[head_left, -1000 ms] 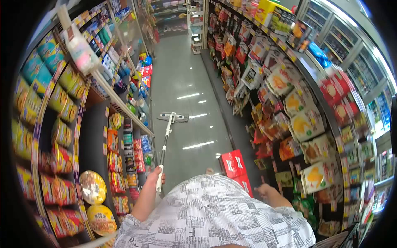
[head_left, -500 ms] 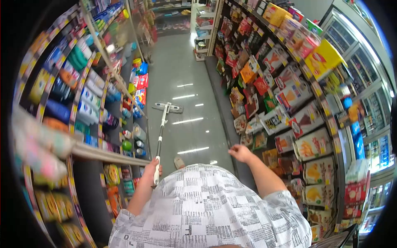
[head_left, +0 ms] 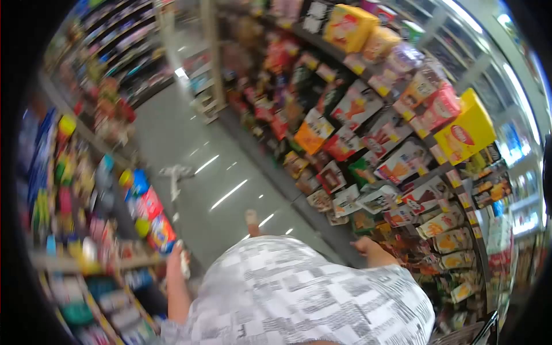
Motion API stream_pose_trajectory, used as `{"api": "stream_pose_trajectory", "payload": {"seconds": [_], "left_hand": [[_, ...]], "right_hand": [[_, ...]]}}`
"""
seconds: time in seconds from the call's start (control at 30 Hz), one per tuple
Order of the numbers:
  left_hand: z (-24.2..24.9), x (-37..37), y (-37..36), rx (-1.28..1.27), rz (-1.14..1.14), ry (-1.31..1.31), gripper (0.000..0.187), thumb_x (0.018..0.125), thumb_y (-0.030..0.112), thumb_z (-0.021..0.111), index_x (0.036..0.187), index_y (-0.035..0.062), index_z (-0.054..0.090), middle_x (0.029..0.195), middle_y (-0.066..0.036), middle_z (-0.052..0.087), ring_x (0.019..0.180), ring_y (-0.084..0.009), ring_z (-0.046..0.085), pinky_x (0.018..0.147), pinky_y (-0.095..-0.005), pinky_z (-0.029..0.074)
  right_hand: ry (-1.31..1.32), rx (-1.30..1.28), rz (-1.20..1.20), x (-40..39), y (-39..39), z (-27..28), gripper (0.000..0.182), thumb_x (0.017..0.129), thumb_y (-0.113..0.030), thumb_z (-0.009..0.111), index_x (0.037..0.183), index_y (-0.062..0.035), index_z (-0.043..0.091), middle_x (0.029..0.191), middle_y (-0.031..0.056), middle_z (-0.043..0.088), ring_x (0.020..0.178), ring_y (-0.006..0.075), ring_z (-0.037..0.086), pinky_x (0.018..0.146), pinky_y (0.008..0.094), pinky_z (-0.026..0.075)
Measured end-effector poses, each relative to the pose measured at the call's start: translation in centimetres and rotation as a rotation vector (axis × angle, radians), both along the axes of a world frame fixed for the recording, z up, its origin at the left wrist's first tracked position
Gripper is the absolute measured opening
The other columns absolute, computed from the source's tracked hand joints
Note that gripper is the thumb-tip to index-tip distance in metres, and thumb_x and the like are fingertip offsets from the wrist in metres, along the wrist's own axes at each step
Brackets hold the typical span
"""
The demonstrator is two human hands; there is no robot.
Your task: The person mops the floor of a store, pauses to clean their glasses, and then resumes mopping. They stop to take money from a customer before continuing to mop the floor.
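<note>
My left hand (head_left: 178,259) is closed around the white grip of a flat mop. The mop's handle (head_left: 175,204) runs forward from the grip, and its flat head (head_left: 176,172) rests on the grey floor, blurred by motion. Off to my right, my right hand (head_left: 364,247) hangs near the lower snack packets, its fingers curled in with nothing visible in them. It appears apart from the shelf, though the exact gap is hard to judge.
Snack shelves with hanging packets (head_left: 345,198) line the right side, with a yellow box (head_left: 464,127) on top. Household goods and colourful bags (head_left: 150,202) fill the left shelves. A shelf end (head_left: 206,98) stands ahead. The shiny floor (head_left: 230,172) runs between them.
The view has swung rightward, so the aisle now slants to the upper left. The mop head appears farther left. My left hand keeps its hold on the mop; my right hand appears lower.
</note>
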State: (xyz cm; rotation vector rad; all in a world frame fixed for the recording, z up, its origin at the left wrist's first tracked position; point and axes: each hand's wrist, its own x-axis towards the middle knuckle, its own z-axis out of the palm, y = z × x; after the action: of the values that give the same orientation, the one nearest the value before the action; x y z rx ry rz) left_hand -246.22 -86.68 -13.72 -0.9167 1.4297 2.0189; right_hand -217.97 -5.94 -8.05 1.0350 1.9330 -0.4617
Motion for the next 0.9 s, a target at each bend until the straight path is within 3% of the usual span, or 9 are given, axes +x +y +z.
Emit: {"api": "stream_pose_trajectory", "payload": {"seconds": [0.03,0.07,0.1,0.13,0.23,0.43,0.6,0.8,0.9], "left_hand": [[4.7,-3.2,1.3,0.011,-0.020,-0.020,0.021,0.099,0.038,0.063,0.102,0.0168,0.060,0.063,0.001,0.054,0.047,-0.0143,0.049,0.041,-0.0295,0.041],[2.9,-6.0,-0.6,-0.126,-0.128,0.048,0.023,0.098,0.039,0.065,0.103,0.0169,0.061,0.062,0.001,0.054,0.045,-0.0145,0.049,0.040,-0.0306,0.041],[-1.2,-10.3,-3.3,-0.042,-0.046,-0.059,0.029,0.099,0.034,0.064,0.123,0.0175,0.060,0.062,0.000,0.052,0.046,-0.0151,0.049,0.039,-0.0324,0.040],[-0.8,-15.9,-2.5,-0.050,-0.134,-0.030,0.032,0.099,0.033,0.064,0.127,0.0186,0.057,0.062,0.000,0.051,0.046,-0.0152,0.049,0.039,-0.0326,0.040],[1.8,-23.8,-2.0,-0.095,-0.239,-0.013,0.043,0.100,0.030,0.063,0.140,0.0221,0.050,0.062,0.000,0.050,0.046,-0.0155,0.049,0.039,-0.0332,0.041],[4.8,-35.5,-6.9,-0.006,-0.186,-0.124,0.082,0.096,0.014,0.065,0.163,0.0316,0.022,0.066,-0.002,0.049,0.050,-0.0154,0.051,0.042,-0.0342,0.044],[2.2,-52.9,-12.0,-0.030,-0.252,-0.112,0.095,0.093,0.008,0.066,0.166,0.0312,0.009,0.069,-0.002,0.050,0.053,-0.0145,0.051,0.046,-0.0345,0.046],[6.2,-76.3,-18.4,-0.023,-0.416,-0.188,0.100,0.094,0.010,0.068,0.166,0.0310,0.002,0.072,-0.001,0.053,0.054,-0.0135,0.052,0.047,-0.0341,0.047],[7.9,-87.9,-20.7,-0.037,-0.514,-0.205,0.099,0.094,0.010,0.068,0.166,0.0309,0.004,0.073,-0.001,0.053,0.055,-0.0129,0.052,0.047,-0.0337,0.047]], "right_hand": [[0.003,-0.003,0.177,-4.6,0.8,-1.9,0.055,0.098,-0.051,0.059,0.089,0.0004,0.078,0.075,0.0191,0.070,0.060,0.0278,0.067,0.065,0.0406,0.056],[0.117,0.079,0.494,-9.6,1.2,-5.0,0.053,0.098,-0.052,0.055,0.107,-0.0041,0.077,0.091,0.0197,0.074,0.078,0.0300,0.073,0.076,0.0418,0.057],[0.197,0.104,0.358,-16.3,-0.9,-3.8,0.056,0.097,-0.053,0.057,0.109,-0.0017,0.076,0.100,0.0211,0.074,0.090,0.0306,0.074,0.080,0.0436,0.057],[0.262,0.051,0.188,-24.3,-4.4,-1.2,0.059,0.095,-0.056,0.058,0.108,-0.0008,0.075,0.101,0.0208,0.075,0.092,0.0310,0.074,0.083,0.0442,0.056],[0.470,0.119,0.555,-46.9,-8.9,-1.5,0.053,0.091,-0.052,0.065,0.100,-0.0008,0.077,0.100,0.0200,0.075,0.093,0.0340,0.073,0.084,0.0448,0.056],[0.952,-0.299,0.448,-81.0,-28.4,7.3,0.042,0.092,-0.043,0.073,0.108,-0.0046,0.074,0.097,0.0134,0.076,0.091,0.0222,0.070,0.084,0.0360,0.056],[0.760,-0.401,0.571,-94.4,-37.1,4.9,0.044,0.093,-0.043,0.072,0.109,-0.0029,0.074,0.097,0.0132,0.075,0.092,0.0224,0.070,0.086,0.0362,0.055],[0.330,-0.200,0.663,-100.1,-33.3,-5.2,0.058,0.090,-0.056,0.068,0.110,-0.0017,0.075,0.110,0.0201,0.074,0.104,0.0336,0.071,0.094,0.0419,0.054],[0.129,-0.118,0.537,-103.8,-33.7,-3.3,0.064,0.092,-0.059,0.062,0.112,0.0004,0.073,0.108,0.0213,0.074,0.102,0.0370,0.071,0.091,0.0420,0.055]]}}
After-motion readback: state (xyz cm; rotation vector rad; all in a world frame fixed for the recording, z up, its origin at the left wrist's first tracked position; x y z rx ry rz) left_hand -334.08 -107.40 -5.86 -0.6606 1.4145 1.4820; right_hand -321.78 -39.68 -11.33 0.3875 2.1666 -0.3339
